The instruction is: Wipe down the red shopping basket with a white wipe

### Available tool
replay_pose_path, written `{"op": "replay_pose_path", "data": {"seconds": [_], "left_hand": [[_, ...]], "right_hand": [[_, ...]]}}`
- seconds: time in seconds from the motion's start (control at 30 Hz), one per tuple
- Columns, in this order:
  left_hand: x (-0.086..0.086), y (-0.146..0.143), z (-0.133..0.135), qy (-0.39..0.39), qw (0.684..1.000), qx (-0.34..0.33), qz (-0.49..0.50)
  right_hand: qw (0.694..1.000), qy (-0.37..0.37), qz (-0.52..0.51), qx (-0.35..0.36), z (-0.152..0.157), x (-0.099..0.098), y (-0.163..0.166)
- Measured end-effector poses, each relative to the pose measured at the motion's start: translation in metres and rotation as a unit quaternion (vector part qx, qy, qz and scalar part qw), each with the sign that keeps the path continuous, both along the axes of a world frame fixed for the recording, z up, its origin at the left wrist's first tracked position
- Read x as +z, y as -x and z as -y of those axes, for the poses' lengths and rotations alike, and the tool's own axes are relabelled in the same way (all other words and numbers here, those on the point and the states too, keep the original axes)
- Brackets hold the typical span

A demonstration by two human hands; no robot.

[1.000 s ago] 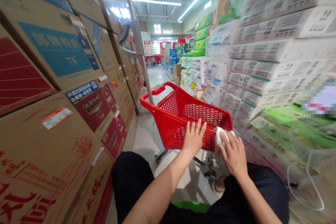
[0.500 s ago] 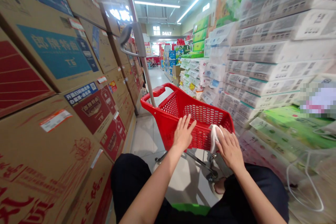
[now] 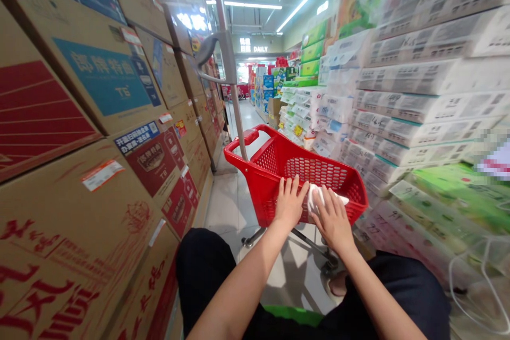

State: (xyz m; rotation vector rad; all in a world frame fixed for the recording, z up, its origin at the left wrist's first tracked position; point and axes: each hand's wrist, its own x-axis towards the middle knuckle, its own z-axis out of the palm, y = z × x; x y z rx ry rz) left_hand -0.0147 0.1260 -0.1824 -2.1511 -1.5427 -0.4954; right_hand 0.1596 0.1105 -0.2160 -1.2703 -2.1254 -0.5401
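Observation:
A red plastic shopping cart basket (image 3: 255, 191) with perforated walls stands in front of my knees on a metal wheeled frame. My left hand (image 3: 290, 203) rests on its near rim, fingers spread and stretched forward, with nothing held. To its right, my right hand (image 3: 332, 219) presses a white cloth (image 3: 314, 197) against the same rim. Parts of the cloth stick out on both sides of the fingers; the rest is hidden under them. Inside the basket I see no goods, though its near floor is hidden.
Cardboard cartons (image 3: 99, 170) are stacked close on the left. Packs of wrapped tissue paper (image 3: 430, 79) pile up on the right, with green packs (image 3: 450, 191) lower down. A metal pole with a grey handle (image 3: 223, 58) rises by the cart. The tiled aisle (image 3: 247, 117) runs ahead.
My right hand has slid left along the rim with the cloth, closer to my left hand. The cloth no longer hangs down over the outside. The view has shifted slightly left.

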Motion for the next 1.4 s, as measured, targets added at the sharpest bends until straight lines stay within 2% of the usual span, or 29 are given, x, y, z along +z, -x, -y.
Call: {"op": "replay_pose_path", "data": {"seconds": [0.1, 0.2, 0.3, 0.4, 0.47, 0.6, 0.7, 0.77, 0.87, 1.0, 1.07, 1.23, 1.33, 1.4], "left_hand": [[-0.001, -0.002, 0.000, 0.003, 1.000, 0.000, 0.000], [-0.002, -0.009, -0.001, 0.004, 1.000, 0.005, 0.001], [-0.003, -0.019, -0.002, 0.009, 1.000, 0.007, -0.002], [-0.003, -0.024, -0.001, 0.011, 1.000, 0.004, -0.005], [-0.002, -0.024, 0.000, 0.008, 1.000, -0.002, -0.008], [-0.002, -0.020, 0.002, -0.001, 1.000, -0.011, -0.010], [-0.003, -0.021, 0.003, 0.002, 1.000, -0.016, -0.009], [-0.004, -0.024, 0.002, 0.007, 1.000, -0.017, -0.009], [-0.004, -0.029, 0.002, 0.008, 1.000, -0.012, -0.009], [-0.001, -0.029, 0.005, 0.007, 1.000, -0.009, -0.011], [0.000, -0.025, 0.006, 0.008, 1.000, -0.007, -0.013], [0.001, -0.013, 0.006, 0.016, 1.000, -0.009, -0.010], [0.000, -0.011, 0.004, 0.016, 1.000, -0.006, -0.004], [-0.002, -0.013, 0.002, 0.013, 1.000, -0.004, -0.002]], "right_hand": [[0.999, 0.000, -0.013, -0.032, 0.006, -0.004, -0.029], [0.997, -0.010, -0.045, -0.070, 0.007, -0.008, -0.038], [0.993, -0.025, -0.075, -0.091, 0.001, -0.008, -0.020], [0.996, -0.023, -0.065, -0.054, -0.005, -0.004, 0.004], [0.999, -0.018, -0.046, -0.022, -0.006, -0.001, 0.009], [0.999, -0.001, -0.020, -0.029, 0.001, -0.003, -0.019], [0.996, 0.002, -0.046, -0.081, 0.003, -0.009, -0.050], [0.991, -0.007, -0.075, -0.114, 0.002, -0.012, -0.059], [0.987, -0.028, -0.099, -0.124, -0.003, -0.012, -0.047], [0.995, -0.011, -0.065, -0.072, -0.001, -0.003, -0.011], [0.998, 0.000, -0.040, -0.052, 0.003, 0.000, -0.005], [0.998, 0.000, -0.018, -0.066, 0.011, -0.002, -0.036], [0.994, -0.005, -0.043, -0.102, 0.011, -0.008, -0.058], [0.990, -0.009, -0.067, -0.123, 0.009, -0.011, -0.058]]}}
